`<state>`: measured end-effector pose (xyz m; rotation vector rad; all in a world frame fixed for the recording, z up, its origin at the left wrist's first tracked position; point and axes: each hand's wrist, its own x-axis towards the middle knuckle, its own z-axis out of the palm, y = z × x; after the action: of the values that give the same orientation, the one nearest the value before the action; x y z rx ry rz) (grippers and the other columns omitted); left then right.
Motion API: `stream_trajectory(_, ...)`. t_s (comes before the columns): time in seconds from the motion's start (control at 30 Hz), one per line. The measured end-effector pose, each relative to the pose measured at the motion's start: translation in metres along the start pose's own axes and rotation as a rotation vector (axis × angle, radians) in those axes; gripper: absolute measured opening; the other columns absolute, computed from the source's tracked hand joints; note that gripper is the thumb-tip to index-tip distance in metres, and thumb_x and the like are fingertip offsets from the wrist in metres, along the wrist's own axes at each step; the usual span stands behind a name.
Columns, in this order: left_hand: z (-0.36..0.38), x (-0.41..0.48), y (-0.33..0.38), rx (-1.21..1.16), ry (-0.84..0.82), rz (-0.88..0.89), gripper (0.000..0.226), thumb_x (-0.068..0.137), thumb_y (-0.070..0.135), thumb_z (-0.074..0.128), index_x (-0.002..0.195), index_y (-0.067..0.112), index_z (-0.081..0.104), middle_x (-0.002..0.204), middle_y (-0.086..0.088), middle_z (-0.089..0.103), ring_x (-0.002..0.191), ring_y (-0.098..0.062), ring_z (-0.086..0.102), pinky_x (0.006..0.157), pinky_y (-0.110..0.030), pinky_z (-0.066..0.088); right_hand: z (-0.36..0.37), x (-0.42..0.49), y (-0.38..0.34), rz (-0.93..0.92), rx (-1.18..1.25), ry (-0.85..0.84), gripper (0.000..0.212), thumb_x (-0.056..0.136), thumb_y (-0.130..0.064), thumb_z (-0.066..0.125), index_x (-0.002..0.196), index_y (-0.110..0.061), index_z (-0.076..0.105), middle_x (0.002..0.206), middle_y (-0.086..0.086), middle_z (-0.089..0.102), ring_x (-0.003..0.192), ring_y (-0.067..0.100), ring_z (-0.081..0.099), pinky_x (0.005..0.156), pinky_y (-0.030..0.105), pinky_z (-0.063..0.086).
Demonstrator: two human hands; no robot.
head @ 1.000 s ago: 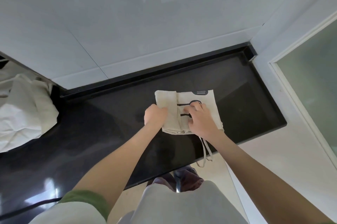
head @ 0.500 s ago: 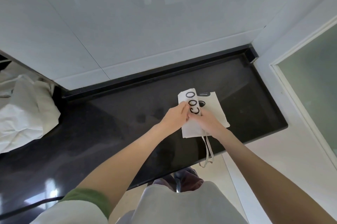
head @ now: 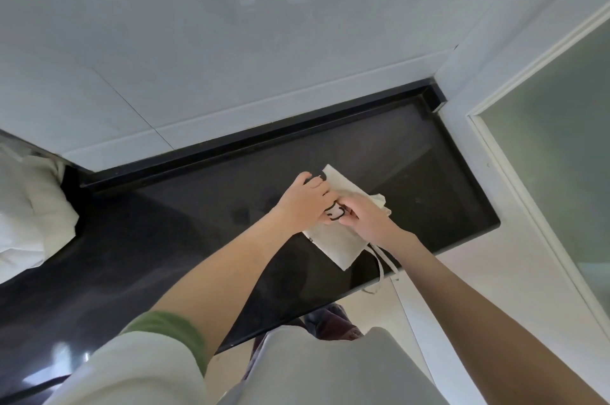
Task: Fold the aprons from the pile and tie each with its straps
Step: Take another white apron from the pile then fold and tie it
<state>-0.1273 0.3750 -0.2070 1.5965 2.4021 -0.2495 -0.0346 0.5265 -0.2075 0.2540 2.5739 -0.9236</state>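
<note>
soft, light folded apron (head: pixel 340 244) — left hand (head: pixel 305 203) curled on its fold, right hand (head: pixel 368 219) pinching it; take the limp straps (head: pixel 380 272) hanging off the black counter (head: pixel 429 180).

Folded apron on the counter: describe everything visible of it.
The folded apron is cream, canvas-like cloth with black print, folded to a narrow rectangle lying diagonally on the black counter near its right end. The left hand and right hand both grip its middle. Its straps trail from its near end over the counter's edge.
</note>
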Motion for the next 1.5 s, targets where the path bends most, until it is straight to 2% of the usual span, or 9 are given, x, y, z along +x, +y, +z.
stream_trajectory(0.17,0.005,-0.015,-0.006,-0.134,-0.079,-0.301,0.04,0.102,0.04,0.036,0.132,0.014,0.041,0.135,-0.003,0.044,0.124,-0.024,0.037,0.096,-0.033,0.035,0.003,-0.012,0.018,0.127,0.009,0.233,0.02,0.098,-0.01,0.048,0.118,-0.009,0.052,0.103,-0.002,0.053,0.097,0.016,0.053,0.087,0.028,0.045)
stream_trajectory(0.3,0.01,-0.024,-0.001,-0.114,-0.066,-0.403,0.033,0.102,0.027,0.036,0.131,0.012,0.041,0.134,-0.005,0.046,0.121,-0.025,0.039,0.095,-0.033,0.035,0.005,-0.014,0.025,0.25,-0.105,0.123,0.026,0.093,-0.007,0.054,0.118,-0.014,0.05,0.107,0.002,0.056,0.098,0.02,0.053,0.086,0.034,0.047)
stream_trajectory(0.57,0.011,-0.024,0.007,-0.131,-0.102,-0.512,0.036,0.104,0.035,0.027,0.128,0.012,0.041,0.129,-0.005,0.049,0.118,-0.024,0.04,0.095,-0.033,0.035,0.018,-0.027,0.021,0.111,-0.342,0.042,0.024,0.101,-0.022,0.046,0.122,-0.013,0.052,0.118,0.001,0.058,0.102,0.014,0.051,0.091,0.026,0.04)
stream_trajectory(0.73,0.005,-0.023,0.006,-0.248,-0.142,-0.517,0.044,0.101,0.045,0.03,0.129,0.012,0.039,0.12,-0.009,0.056,0.105,-0.024,0.049,0.086,-0.032,0.035,0.007,-0.03,0.022,0.045,-0.336,-0.079,0.012,0.099,-0.02,0.049,0.103,-0.014,0.059,0.098,-0.003,0.053,0.091,0.01,0.04,0.081,0.022,0.034)
stream_trajectory(0.83,0.001,-0.027,0.001,-0.303,0.012,-0.435,0.048,0.098,0.049,0.037,0.132,0.014,0.04,0.116,-0.006,0.058,0.1,-0.023,0.053,0.088,-0.033,0.037,-0.005,-0.022,0.023,0.104,-0.041,0.139,0.008,0.091,-0.01,0.058,0.096,-0.017,0.058,0.092,-0.005,0.054,0.088,0.014,0.052,0.083,0.03,0.048)
stream_trajectory(0.97,-0.001,-0.023,-0.005,-0.23,0.204,-0.315,0.047,0.102,0.041,0.036,0.144,0.021,0.035,0.136,-0.005,0.042,0.121,-0.024,0.042,0.103,-0.035,0.031,-0.017,-0.001,0.008,0.104,0.094,0.292,0.05,0.094,-0.009,0.058,0.14,-0.021,0.044,0.12,0.001,0.051,0.107,0.015,0.049,0.1,0.031,0.042)
stream_trajectory(1.13,-0.003,-0.003,-0.022,-0.345,0.138,-0.367,0.034,0.103,0.038,0.034,0.126,0.023,0.055,0.134,0.002,0.044,0.126,-0.021,0.036,0.105,-0.036,0.022,-0.017,0.019,-0.002,0.02,-0.036,0.203,0.039,0.094,-0.013,0.058,0.132,-0.02,0.055,0.144,0.003,0.038,0.13,0.025,0.029,0.107,0.034,0.029)
stream_trajectory(1.33,-0.005,-0.001,-0.035,-0.722,-0.056,-0.353,0.028,0.104,0.039,0.033,0.102,0.015,0.046,0.07,0.001,0.051,0.069,-0.02,0.053,0.061,-0.03,0.036,-0.019,0.028,-0.007,-0.069,-0.052,0.236,0.015,0.094,-0.017,0.057,0.102,-0.009,0.067,0.125,0.0,0.057,0.12,0.015,0.042,0.106,0.034,0.031)
stream_trajectory(1.5,0.0,-0.001,-0.04,-0.611,-0.149,-0.279,0.041,0.105,0.04,0.024,0.091,0.014,0.051,0.083,-0.002,0.056,0.084,-0.021,0.055,0.085,-0.032,0.036,-0.028,0.022,-0.01,-0.056,0.05,0.065,0.015,0.098,-0.024,0.052,0.101,-0.012,0.06,0.09,-0.006,0.055,0.082,0.008,0.051,0.07,0.016,0.038)
